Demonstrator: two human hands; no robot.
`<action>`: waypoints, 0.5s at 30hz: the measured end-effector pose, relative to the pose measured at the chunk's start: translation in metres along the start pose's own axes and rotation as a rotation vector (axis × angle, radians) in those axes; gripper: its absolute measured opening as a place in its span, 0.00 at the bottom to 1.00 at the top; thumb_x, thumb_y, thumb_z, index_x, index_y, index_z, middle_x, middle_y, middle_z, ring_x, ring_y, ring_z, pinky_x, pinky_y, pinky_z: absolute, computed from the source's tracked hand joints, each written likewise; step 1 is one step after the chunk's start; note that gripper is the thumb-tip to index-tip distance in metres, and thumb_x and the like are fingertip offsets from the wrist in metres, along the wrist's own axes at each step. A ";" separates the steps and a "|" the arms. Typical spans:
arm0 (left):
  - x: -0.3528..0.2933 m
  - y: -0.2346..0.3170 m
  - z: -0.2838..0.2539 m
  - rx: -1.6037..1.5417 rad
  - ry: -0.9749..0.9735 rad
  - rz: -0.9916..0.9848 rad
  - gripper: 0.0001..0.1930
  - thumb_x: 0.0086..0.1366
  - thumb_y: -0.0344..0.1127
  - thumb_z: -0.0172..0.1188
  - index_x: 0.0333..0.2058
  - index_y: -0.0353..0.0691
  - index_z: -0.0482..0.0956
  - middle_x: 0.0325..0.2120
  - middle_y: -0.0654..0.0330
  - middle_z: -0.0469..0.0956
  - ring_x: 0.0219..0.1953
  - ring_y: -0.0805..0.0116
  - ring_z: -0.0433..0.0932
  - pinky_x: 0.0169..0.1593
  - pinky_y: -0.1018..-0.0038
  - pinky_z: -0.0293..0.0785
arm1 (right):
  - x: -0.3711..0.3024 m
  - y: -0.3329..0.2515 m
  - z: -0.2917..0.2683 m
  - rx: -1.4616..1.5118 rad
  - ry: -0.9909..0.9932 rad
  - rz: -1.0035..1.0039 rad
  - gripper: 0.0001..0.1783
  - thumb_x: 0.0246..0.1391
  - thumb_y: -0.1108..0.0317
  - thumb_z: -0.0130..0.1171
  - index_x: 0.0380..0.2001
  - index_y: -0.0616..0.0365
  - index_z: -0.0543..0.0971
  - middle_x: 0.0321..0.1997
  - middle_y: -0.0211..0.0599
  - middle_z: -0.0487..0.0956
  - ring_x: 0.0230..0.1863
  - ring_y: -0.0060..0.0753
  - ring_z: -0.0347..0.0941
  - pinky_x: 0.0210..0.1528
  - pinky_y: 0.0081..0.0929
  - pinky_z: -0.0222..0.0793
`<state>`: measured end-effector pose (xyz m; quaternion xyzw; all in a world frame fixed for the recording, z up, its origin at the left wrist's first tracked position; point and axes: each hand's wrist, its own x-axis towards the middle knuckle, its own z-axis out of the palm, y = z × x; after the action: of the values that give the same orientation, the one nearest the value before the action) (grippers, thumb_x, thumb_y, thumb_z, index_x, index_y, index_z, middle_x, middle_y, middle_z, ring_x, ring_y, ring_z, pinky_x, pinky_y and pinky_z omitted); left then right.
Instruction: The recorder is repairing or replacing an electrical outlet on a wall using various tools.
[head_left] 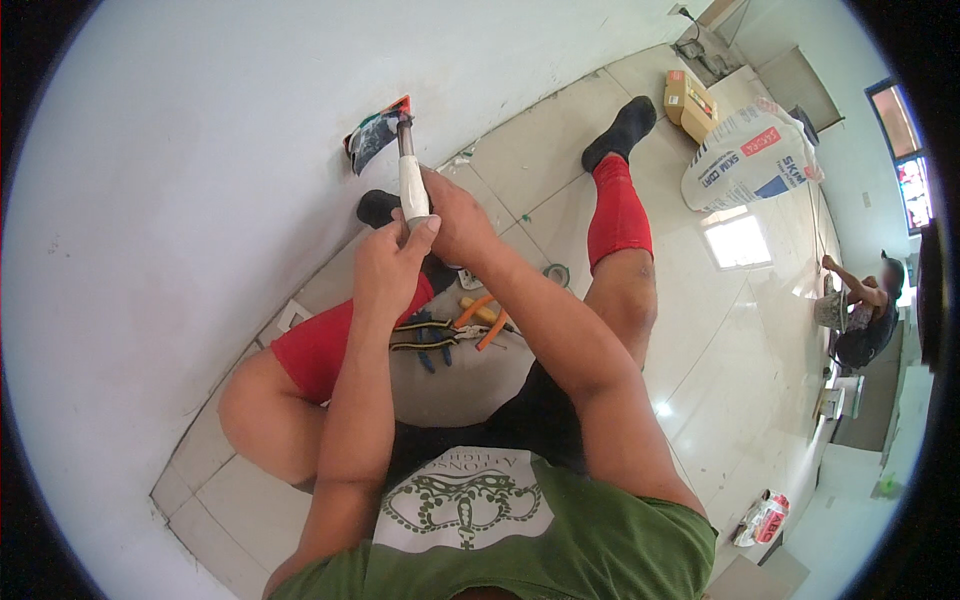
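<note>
My right hand (458, 218) is closed around a white-handled tool with a metal shaft (411, 180). My left hand (388, 265) grips the butt of the same handle, thumb on its end. The tool's metal tip lies at a wall opening (376, 138) with an orange edge and dark, plaster-smeared contents; what exactly the tip touches is hard to make out. On the floor between my legs lie pliers with black-and-yellow handles (425, 335), a tool with orange handles (474, 312) and a blue-handled tool (430, 356), partly overlapping.
The white wall (200, 200) rises close on my left. A roll of tape (557, 274) lies near my right leg. Farther right stand a large white sack (752, 158) and a cardboard box (690, 106). Another person (868, 312) works beside a bucket (830, 310) at the far right.
</note>
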<state>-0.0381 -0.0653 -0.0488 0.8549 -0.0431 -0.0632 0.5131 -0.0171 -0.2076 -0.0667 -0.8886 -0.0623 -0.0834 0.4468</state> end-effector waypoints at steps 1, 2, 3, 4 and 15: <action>0.000 0.000 0.001 -0.001 -0.002 0.000 0.32 0.66 0.64 0.61 0.23 0.36 0.80 0.15 0.64 0.70 0.20 0.73 0.69 0.27 0.71 0.64 | -0.001 0.001 0.000 -0.001 0.000 0.002 0.37 0.54 0.55 0.68 0.62 0.60 0.70 0.53 0.56 0.79 0.55 0.61 0.76 0.54 0.47 0.73; -0.001 0.002 0.001 -0.008 -0.012 -0.001 0.32 0.66 0.64 0.61 0.23 0.36 0.80 0.15 0.64 0.71 0.20 0.73 0.69 0.27 0.71 0.64 | -0.001 0.002 -0.001 0.009 0.015 0.006 0.37 0.54 0.55 0.68 0.63 0.60 0.69 0.53 0.56 0.79 0.55 0.61 0.76 0.55 0.47 0.73; -0.001 0.002 0.001 -0.014 -0.021 -0.002 0.32 0.66 0.64 0.61 0.23 0.36 0.80 0.15 0.64 0.71 0.19 0.73 0.69 0.27 0.71 0.64 | -0.001 0.003 -0.001 0.020 0.029 0.009 0.37 0.54 0.55 0.68 0.63 0.60 0.69 0.53 0.56 0.79 0.55 0.61 0.76 0.55 0.47 0.73; -0.001 0.003 0.000 -0.014 -0.020 -0.003 0.32 0.66 0.64 0.61 0.23 0.36 0.80 0.15 0.64 0.71 0.19 0.73 0.69 0.27 0.71 0.64 | -0.001 0.002 -0.001 0.021 0.029 0.009 0.37 0.54 0.55 0.68 0.63 0.60 0.69 0.53 0.56 0.79 0.55 0.61 0.76 0.55 0.47 0.73; -0.002 0.004 0.002 -0.049 -0.002 0.024 0.31 0.66 0.63 0.61 0.24 0.34 0.80 0.14 0.63 0.71 0.19 0.73 0.69 0.27 0.70 0.64 | 0.000 0.004 -0.001 -0.026 0.021 0.002 0.38 0.55 0.55 0.67 0.64 0.61 0.69 0.55 0.56 0.78 0.57 0.60 0.75 0.57 0.46 0.73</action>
<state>-0.0399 -0.0688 -0.0463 0.8414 -0.0521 -0.0588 0.5347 -0.0169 -0.2107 -0.0693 -0.8933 -0.0556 -0.0931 0.4361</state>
